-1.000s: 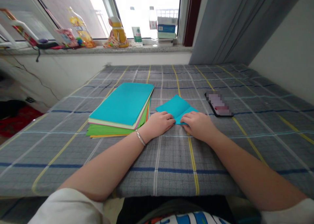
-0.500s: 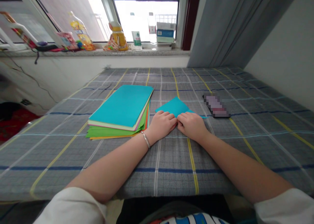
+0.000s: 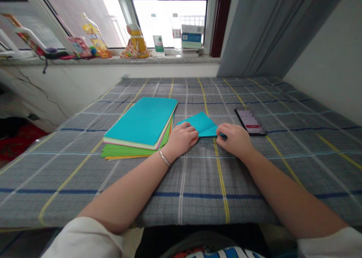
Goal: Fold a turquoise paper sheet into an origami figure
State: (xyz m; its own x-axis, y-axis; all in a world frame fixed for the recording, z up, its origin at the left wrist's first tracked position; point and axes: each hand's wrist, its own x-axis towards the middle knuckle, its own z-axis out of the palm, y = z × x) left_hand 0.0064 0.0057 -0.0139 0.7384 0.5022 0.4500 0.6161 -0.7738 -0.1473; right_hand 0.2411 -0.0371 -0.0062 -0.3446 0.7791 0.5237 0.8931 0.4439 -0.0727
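A folded teal paper sheet (image 3: 201,122) lies flat on the grey plaid cloth (image 3: 198,175). My left hand (image 3: 181,138) presses its fingers on the sheet's near left edge. My right hand (image 3: 235,138) rests at the sheet's near right corner, fingertips pressing the paper down. A silver bracelet (image 3: 163,158) circles my left wrist. Just left of my left hand lies a stack of coloured paper (image 3: 141,126) with a teal sheet on top and green, pink and orange edges below.
A black phone (image 3: 250,121) lies on the cloth to the right of my right hand. On the windowsill (image 3: 113,59) behind stand bottles, boxes and packets. A grey curtain (image 3: 268,28) hangs at the back right, beside a white wall.
My hands have slid apart along the near edge of the folded sheet, the right one moving rightward to the corner. The sheet looks flatter and narrower than before.
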